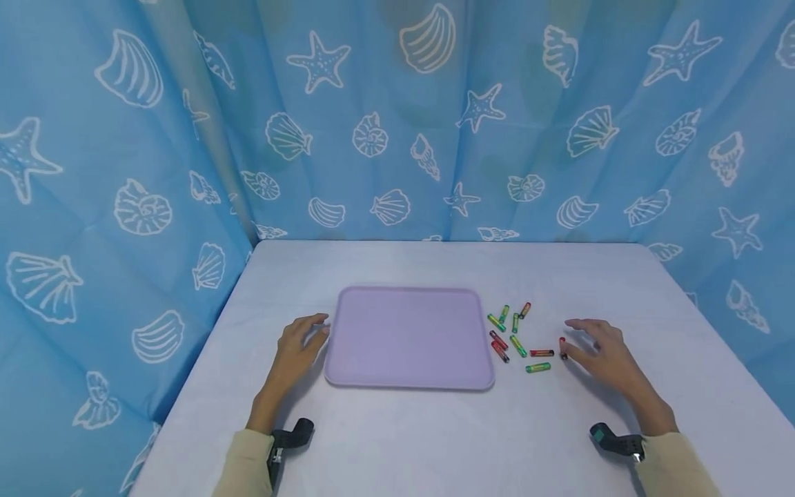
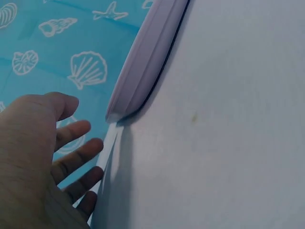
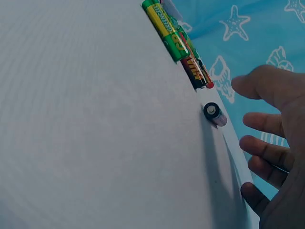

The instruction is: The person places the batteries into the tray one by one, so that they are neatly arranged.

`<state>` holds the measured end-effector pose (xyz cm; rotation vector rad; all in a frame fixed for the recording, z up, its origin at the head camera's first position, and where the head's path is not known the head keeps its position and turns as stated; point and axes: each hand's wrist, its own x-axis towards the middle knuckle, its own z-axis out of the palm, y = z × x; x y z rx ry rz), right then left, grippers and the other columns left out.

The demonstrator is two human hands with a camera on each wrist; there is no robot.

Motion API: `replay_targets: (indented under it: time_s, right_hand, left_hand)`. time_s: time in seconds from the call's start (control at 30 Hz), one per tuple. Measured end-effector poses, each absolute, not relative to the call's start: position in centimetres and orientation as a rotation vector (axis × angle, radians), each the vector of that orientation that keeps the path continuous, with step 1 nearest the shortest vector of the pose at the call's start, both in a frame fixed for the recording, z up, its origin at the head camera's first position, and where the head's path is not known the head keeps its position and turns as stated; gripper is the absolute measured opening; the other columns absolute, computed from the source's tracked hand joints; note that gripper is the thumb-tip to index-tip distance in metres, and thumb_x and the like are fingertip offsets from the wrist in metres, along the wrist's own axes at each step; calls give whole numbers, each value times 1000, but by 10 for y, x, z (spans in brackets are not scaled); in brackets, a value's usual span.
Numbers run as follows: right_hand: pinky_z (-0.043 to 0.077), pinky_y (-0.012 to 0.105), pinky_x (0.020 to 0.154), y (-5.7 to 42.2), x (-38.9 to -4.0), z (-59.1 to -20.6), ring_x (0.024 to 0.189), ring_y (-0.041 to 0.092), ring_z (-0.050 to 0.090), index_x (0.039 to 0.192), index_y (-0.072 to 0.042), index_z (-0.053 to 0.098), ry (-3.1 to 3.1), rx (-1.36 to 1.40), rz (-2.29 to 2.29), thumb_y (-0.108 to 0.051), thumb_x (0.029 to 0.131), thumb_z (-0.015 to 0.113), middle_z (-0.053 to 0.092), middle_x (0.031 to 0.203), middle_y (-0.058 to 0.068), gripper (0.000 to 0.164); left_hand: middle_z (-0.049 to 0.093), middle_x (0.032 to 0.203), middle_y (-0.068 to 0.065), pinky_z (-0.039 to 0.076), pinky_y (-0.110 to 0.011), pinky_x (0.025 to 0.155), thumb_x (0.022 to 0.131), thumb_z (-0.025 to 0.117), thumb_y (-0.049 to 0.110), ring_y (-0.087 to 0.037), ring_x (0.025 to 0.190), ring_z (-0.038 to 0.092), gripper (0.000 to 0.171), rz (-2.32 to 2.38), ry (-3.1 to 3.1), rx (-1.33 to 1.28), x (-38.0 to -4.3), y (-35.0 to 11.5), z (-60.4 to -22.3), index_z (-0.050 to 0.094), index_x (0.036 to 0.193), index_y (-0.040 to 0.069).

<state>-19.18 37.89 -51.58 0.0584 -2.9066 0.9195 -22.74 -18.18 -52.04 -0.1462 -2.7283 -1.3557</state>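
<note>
A shallow lilac tray (image 1: 410, 338) lies in the middle of the white table. Just off its left edge is my left hand (image 1: 297, 355), fingers loosely bent and nothing in them; the tray's side (image 2: 143, 62) shows beyond the fingertips in the left wrist view. To the right of the tray, several green and red-black batteries lie scattered, among them a green battery (image 1: 537, 368) and a red-black battery (image 1: 542, 353). My right hand (image 1: 605, 355) hovers at their right side, thumb close to the nearest red-black battery (image 1: 562, 348). That battery's dark end (image 3: 212, 110) faces the right wrist camera.
A blue curtain (image 1: 373, 124) printed with shells and starfish hangs behind the table and down both sides. The white tabletop (image 1: 435, 442) stretches in front of the tray. Each wrist wears a black camera mount, the left mount (image 1: 295, 435) and the right mount (image 1: 611, 440).
</note>
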Motion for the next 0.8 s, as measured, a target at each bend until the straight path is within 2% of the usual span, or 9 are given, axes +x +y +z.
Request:
replay_targets:
  time_s: [0.17,0.47,0.8]
  right_hand:
    - [37,69,99,380,-190,-522,128,49,31,139,-3,53,-2956,77,919,-41,94,69,41,139,28,60]
    - [30,78,96,385,-187,-521,130,55,26,138,-5,55,-3008,128,897,-28,91,73,36,141,30,55]
    - [29,78,96,384,-189,-531,130,52,27,132,-4,59,-2959,105,870,-32,89,76,38,140,27,54]
  left_hand:
    - [51,142,-13,23,-60,113,103,56,33,-36,139,34,43,-1329,-2709,-145,-226,-180,-522,57,140,12]
    - [52,141,-16,16,-57,115,103,57,30,-37,138,34,40,-1252,-2740,-172,-223,-180,-527,59,137,10]
    - [56,135,-16,19,-58,113,102,59,23,-38,134,38,33,-1177,-2710,-259,-226,-181,-529,64,132,9]
